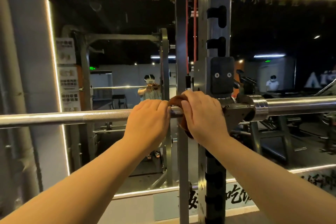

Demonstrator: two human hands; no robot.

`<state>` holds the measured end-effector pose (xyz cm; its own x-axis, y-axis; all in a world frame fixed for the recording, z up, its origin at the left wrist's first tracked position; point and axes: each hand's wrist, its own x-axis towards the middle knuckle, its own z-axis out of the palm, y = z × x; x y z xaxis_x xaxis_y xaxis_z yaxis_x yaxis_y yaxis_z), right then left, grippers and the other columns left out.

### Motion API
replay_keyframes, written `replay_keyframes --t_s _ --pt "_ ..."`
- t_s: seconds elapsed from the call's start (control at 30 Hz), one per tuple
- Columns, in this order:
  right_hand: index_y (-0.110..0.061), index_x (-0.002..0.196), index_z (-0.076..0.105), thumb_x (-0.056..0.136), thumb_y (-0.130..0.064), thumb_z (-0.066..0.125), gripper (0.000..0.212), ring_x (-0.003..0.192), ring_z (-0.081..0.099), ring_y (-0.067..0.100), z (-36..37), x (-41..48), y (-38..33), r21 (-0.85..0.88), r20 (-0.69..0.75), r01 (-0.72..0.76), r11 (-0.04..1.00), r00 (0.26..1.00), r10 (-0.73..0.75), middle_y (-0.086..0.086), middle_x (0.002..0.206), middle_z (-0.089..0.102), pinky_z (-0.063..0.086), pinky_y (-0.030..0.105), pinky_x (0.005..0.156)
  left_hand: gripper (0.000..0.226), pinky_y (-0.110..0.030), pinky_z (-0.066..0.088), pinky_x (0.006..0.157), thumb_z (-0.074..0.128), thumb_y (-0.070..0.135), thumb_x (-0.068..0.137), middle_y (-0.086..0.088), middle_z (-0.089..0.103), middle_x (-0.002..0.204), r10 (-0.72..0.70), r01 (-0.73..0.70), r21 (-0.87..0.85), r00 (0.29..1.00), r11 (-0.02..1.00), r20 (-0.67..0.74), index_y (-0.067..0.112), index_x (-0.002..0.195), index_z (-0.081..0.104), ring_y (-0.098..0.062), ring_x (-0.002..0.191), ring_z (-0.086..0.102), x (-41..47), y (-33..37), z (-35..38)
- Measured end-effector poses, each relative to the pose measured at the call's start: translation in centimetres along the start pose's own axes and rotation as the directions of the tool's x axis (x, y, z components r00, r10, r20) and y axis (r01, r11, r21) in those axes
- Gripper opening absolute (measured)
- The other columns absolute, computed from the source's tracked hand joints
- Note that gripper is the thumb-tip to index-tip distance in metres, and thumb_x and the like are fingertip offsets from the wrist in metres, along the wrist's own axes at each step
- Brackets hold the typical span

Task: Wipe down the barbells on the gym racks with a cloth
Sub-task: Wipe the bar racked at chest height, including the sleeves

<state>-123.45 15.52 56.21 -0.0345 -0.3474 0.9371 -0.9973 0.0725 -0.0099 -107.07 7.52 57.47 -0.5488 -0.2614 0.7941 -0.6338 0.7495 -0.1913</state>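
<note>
A steel barbell [72, 117] lies level across the view, resting on the hook of the rack upright [217, 23]. Its thicker sleeve [294, 104] runs off to the right. A brown cloth [175, 100] is wrapped round the bar just left of the upright. My right hand [201, 114] grips the cloth round the bar, and the cloth's lower end hangs out below it. My left hand [148, 118] curls over the bar right beside it, fingertips at the cloth's left edge. The bar under both hands is hidden.
A wall mirror [112, 45] with a lit frame stands behind the bar and reflects a person and the rack. Red bands [194, 23] hang by the upright. More gym equipment [291, 132] sits low at the right, and a person stands far back right.
</note>
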Motion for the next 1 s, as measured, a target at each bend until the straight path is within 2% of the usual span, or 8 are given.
replay_keyframes --t_s 0.17,0.27,0.33,0.47,0.57,0.67,0.9,1.0 --pt "-0.020 0.139 0.048 0.110 -0.041 0.026 0.041 0.131 0.048 0.025 2.1 -2.4 -1.1 0.104 -0.143 -0.110 0.988 0.982 0.125 0.003 0.137 0.054 0.021 0.043 0.123 0.048 -0.037 0.043 0.097 0.017 0.039 0.108 0.004 0.064 0.100 0.002 -0.002 0.025 1.000 1.000 0.024 0.022 0.106 0.062 -0.019 0.096 0.060 0.0 -1.4 -0.5" --pt "-0.017 0.143 0.045 0.109 -0.039 0.027 0.044 0.143 0.038 0.024 3.4 -2.8 -3.1 0.213 -0.205 -0.184 0.960 0.952 0.228 0.005 0.145 0.046 0.005 0.045 0.128 0.052 -0.049 0.033 0.117 0.016 0.036 0.109 0.002 0.068 0.101 -0.045 0.047 0.086 0.999 0.995 -0.024 0.020 0.102 0.065 -0.022 0.114 0.062 -0.2 -3.2 -0.6" --pt "-0.017 0.150 0.037 0.107 -0.036 0.032 0.047 0.150 0.027 0.023 4.2 -3.2 -4.3 0.198 -0.193 -0.142 0.970 0.964 0.181 0.005 0.153 0.037 -0.001 0.047 0.128 0.055 -0.049 0.029 0.120 0.014 0.037 0.109 0.000 0.070 0.112 -0.066 0.066 0.101 0.998 0.993 -0.002 0.020 0.110 0.066 -0.021 0.124 0.059 -0.1 -3.6 -0.6" --pt "-0.018 0.157 0.025 0.104 -0.030 0.042 0.057 0.155 0.018 0.022 4.3 -4.2 -2.0 0.077 -0.143 0.082 0.994 0.987 -0.070 0.006 0.159 0.029 0.007 0.049 0.129 0.056 -0.042 0.035 0.116 0.010 0.040 0.108 0.004 0.069 0.109 -0.069 0.069 0.066 0.998 0.995 -0.005 0.025 0.110 0.064 -0.018 0.114 0.062 0.2 -3.6 -0.2" --pt "-0.017 0.155 0.026 0.107 -0.036 0.038 0.053 0.155 0.018 0.017 3.6 -4.5 0.0 0.198 -0.198 -0.086 0.976 0.972 0.126 0.004 0.158 0.030 0.016 0.052 0.127 0.057 -0.038 0.039 0.111 0.005 0.043 0.107 0.011 0.057 0.092 -0.076 0.076 0.043 0.997 0.996 -0.023 0.029 0.102 0.060 -0.015 0.096 0.061 0.0 -3.8 0.2" --pt "-0.017 0.149 0.035 0.109 -0.034 0.032 0.044 0.152 0.022 0.013 4.2 -3.8 -2.8 0.319 -0.226 -0.225 0.921 0.925 0.305 0.003 0.151 0.038 0.011 0.048 0.129 0.055 -0.036 0.040 0.107 0.007 0.043 0.107 0.011 0.060 0.093 -0.078 0.080 0.042 0.996 0.996 -0.050 0.030 0.100 0.060 -0.014 0.091 0.060 0.0 -3.4 0.3" --pt "-0.015 0.146 0.037 0.104 -0.027 0.043 0.044 0.139 0.038 0.024 4.6 -2.6 -5.6 0.075 -0.137 0.088 0.993 0.988 -0.077 0.005 0.143 0.043 0.016 0.041 0.127 0.057 -0.037 0.044 0.103 0.005 0.043 0.106 0.011 0.067 0.095 -0.029 0.031 0.028 0.999 0.999 -0.041 0.032 0.094 0.060 -0.014 0.094 0.064 -0.1 -3.7 -0.3" --pt "-0.017 0.146 0.036 0.106 -0.028 0.041 0.042 0.145 0.037 0.022 4.3 -3.5 -3.7 0.050 -0.173 -0.005 0.999 0.985 0.013 0.006 0.145 0.045 0.016 0.045 0.128 0.053 -0.042 0.046 0.102 0.011 0.039 0.109 0.007 0.064 0.089 -0.024 0.023 -0.010 0.994 1.000 -0.105 0.027 0.093 0.060 -0.019 0.088 0.064 -0.5 -3.6 -0.1"
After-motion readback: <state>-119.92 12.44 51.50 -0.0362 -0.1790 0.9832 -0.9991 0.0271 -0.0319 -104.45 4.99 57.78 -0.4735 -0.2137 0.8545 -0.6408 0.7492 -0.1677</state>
